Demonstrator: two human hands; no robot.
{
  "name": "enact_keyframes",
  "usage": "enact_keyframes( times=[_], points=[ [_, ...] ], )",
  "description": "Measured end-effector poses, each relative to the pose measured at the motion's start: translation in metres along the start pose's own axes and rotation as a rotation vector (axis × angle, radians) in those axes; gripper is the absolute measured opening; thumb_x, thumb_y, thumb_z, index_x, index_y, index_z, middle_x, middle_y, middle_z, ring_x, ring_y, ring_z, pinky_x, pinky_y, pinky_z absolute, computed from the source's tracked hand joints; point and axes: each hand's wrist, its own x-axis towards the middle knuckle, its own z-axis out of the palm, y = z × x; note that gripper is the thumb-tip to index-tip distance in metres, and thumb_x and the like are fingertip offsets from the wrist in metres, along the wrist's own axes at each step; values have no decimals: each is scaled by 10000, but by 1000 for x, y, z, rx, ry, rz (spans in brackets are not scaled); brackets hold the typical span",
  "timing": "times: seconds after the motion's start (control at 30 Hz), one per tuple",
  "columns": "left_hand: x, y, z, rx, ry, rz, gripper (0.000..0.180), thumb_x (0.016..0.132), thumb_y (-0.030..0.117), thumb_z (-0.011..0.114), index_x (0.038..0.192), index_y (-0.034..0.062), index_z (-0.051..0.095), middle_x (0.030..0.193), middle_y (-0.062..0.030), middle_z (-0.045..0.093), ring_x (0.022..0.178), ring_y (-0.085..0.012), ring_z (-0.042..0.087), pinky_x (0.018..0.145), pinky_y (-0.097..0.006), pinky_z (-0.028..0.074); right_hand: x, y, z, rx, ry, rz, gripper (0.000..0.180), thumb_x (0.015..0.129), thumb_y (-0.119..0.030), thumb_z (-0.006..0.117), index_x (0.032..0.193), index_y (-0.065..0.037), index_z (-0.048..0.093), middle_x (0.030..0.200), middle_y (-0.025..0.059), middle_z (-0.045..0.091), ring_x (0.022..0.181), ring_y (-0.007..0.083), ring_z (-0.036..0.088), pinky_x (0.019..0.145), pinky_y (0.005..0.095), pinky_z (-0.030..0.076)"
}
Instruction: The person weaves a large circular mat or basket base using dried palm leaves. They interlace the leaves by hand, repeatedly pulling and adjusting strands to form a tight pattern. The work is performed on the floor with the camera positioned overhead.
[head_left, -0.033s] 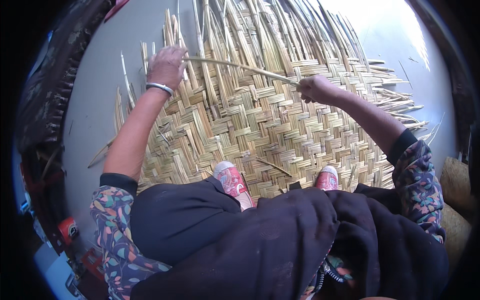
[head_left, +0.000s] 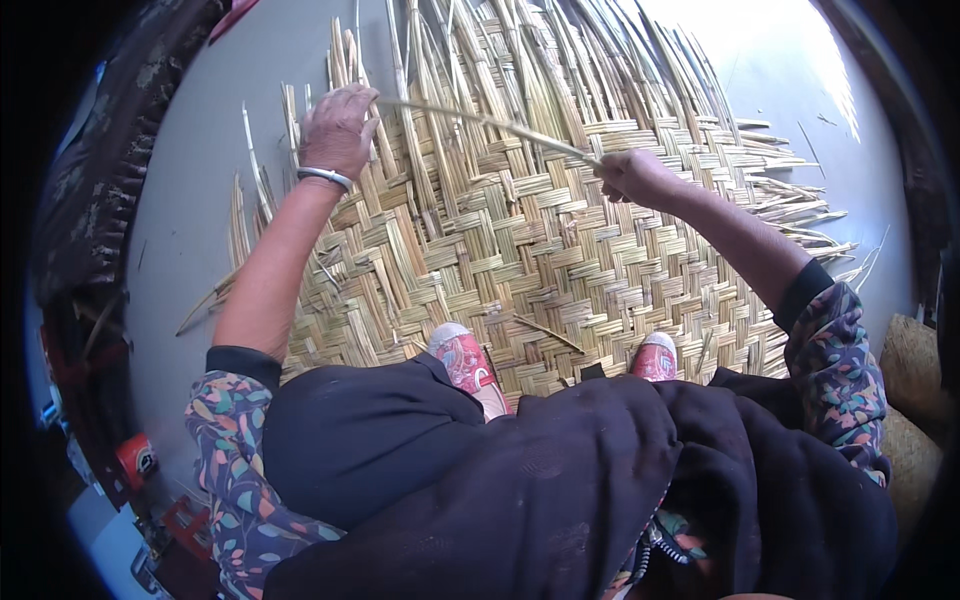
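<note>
A long, thin reed strip stretches between my two hands, above a woven reed mat. My left hand, with a pale bangle at its wrist, is closed at the strip's left end, over the mat's far left edge. My right hand grips the other end, fingers curled round it, above the right part of the mat. The strip slants down from left to right and is somewhat blurred near my left hand. Loose, unwoven reeds stick out along the mat's far side.
My feet in red shoes rest on the mat. A loose reed piece lies between them. Grey floor surrounds the mat. A red can-like object stands at the lower left. Tan woven-looking objects are at the right edge.
My left hand has shifted slightly right and up, and the strip's left end has risen with it. My right hand has hardly moved.
</note>
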Motion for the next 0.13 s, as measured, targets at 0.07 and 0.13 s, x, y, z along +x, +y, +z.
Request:
enact_keyframes(
  times=[0.07, 0.13],
  points=[
    [-1, 9, 11, -408, -372, -446, 296, 852, 216, 612, 1131, 121, 587, 1148, -66, 613, 1086, -202, 555, 956, -362, 409, 5, 0, 7, 200, 132, 59, 204, 942, -189, 509, 996, -34, 629, 796, 90, 644, 699, 159, 635, 636, 304, 532],
    [5, 23, 12, -619, -550, -669, 323, 849, 216, 622, 1151, 111, 576, 1212, -65, 590, 1155, -184, 523, 1004, -350, 381, 9, 3, 9, 293, 203, 88, 202, 940, -188, 514, 1016, -40, 628, 804, 94, 643, 705, 166, 635, 639, 312, 533]
  ],
)
